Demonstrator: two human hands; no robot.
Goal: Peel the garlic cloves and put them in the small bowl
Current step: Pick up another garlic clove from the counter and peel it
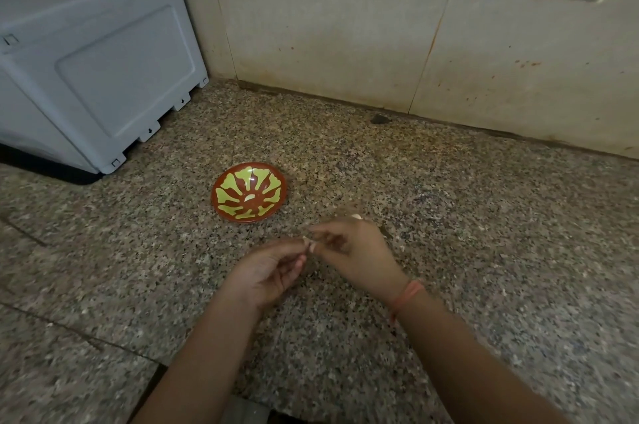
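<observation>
Garlic clove (308,244) is pinched between the fingertips of both hands: the left hand (268,271) and right hand (358,252) meet on it above the speckled tabletop (484,216), near the small bowl (221,209). One pale clove (249,198) lies at the bowl's centre. Another pale piece (356,216) sits just beyond the right hand, blurred.

A: Hands?
B: We see both forearms running up from the bottom edge. Left hand (269,271) has its palm turned inward, fingers curled.
A: Right?
B: Right hand (358,252) is back-up. The fingertips of both meet, pinching a garlic clove (308,244) between them. It's blurred, so we can't read finer grip detail.
</observation>
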